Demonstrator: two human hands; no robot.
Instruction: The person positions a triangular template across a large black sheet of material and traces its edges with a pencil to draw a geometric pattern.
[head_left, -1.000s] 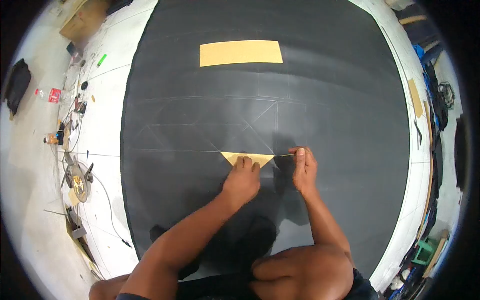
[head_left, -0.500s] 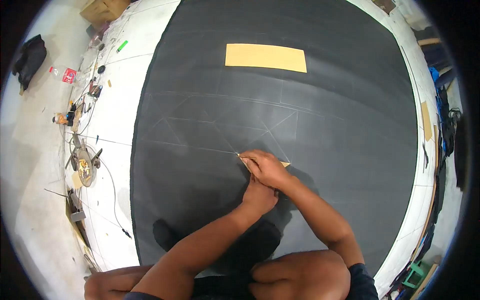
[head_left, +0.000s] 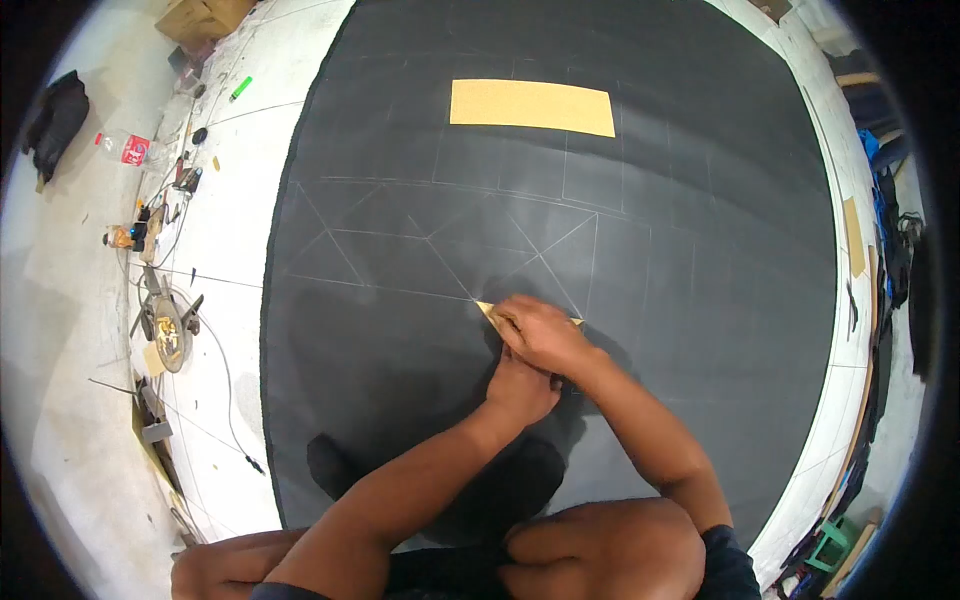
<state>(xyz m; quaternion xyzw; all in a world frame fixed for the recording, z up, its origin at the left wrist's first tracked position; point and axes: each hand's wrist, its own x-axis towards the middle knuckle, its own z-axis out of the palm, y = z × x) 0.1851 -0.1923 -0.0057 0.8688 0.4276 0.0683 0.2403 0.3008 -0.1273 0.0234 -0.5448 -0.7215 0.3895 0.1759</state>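
A large black sheet (head_left: 700, 330) marked with thin pale lines lies on the floor. On it, under my hands, is a small yellow triangular piece (head_left: 484, 308); only its left tip and right corner show. My left hand (head_left: 521, 390) presses on the piece from below, its fingers mostly hidden. My right hand (head_left: 540, 333) crosses over the left with curled fingers near the piece's left edge; what it grips is hidden. Farther up the sheet lies a yellow rectangular piece (head_left: 532, 107).
Along the left are a bottle (head_left: 127, 148), a green lighter (head_left: 241, 88), a metal dish (head_left: 171, 338) and a cable. A cardboard box (head_left: 203, 20) sits at the upper left. Dark cloths and a green stool (head_left: 829, 546) line the right side.
My right hand, with a thin stick in its fingers, has moved left from beside the triangle's right corner to over my left hand. The view has shifted, moving the sheet rightward.
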